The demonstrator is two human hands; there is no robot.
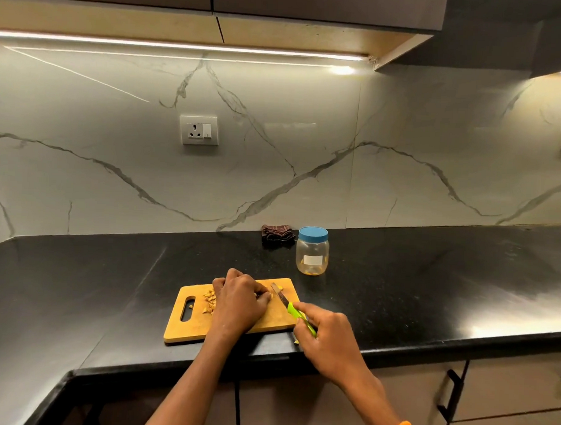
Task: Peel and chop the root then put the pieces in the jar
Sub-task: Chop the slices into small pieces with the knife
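A wooden chopping board (189,328) lies near the counter's front edge. My left hand (239,301) rests curled on its middle, fingers bent over a piece of root that is mostly hidden. Pale chopped pieces (210,300) lie left of that hand. My right hand (325,338) grips the green handle of a knife (284,300), whose blade points up-left beside my left fingertips. One small root bit (279,287) lies at the blade tip. A clear plastic jar (312,251) with its blue lid on stands behind the board, to the right.
A folded dark cloth (278,233) lies against the marble backsplash, left of the jar. A wall socket (198,130) sits above. The black counter (429,281) stretches to both sides; cabinet doors with black handles (451,396) are below on the right.
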